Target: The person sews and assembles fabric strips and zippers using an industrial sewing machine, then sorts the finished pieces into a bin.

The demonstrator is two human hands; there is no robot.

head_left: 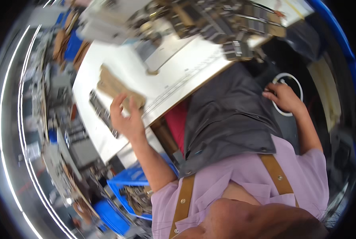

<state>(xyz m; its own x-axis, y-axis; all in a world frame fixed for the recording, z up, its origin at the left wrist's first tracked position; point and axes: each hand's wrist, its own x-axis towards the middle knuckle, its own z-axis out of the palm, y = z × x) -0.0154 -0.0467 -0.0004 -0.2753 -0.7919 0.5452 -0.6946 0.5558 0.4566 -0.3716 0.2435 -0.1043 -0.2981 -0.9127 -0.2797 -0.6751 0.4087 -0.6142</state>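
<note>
My left hand (128,119) is held over the left side of the white table (190,75), its fingers spread. Just beyond its fingertips lies a tan flat piece (116,85), probably cloth or card, blurred. Beside that piece a dark narrow strip of items (102,111) rests on the table; I cannot make out their kind. My right hand (283,97) hangs off to the right, away from the table, its fingers loosely bent and apart with nothing seen in them. Behind it is a white ring (301,93), and I cannot tell whether they touch.
A pale machine (110,24), apparently a sewing machine, stands at the table's far side. Dark grey and brown pieces (214,24) are heaped at the far right, over the edge. A blue crate (120,191) holding brown pieces stands at the lower left. A dark apron (230,111) covers my lap.
</note>
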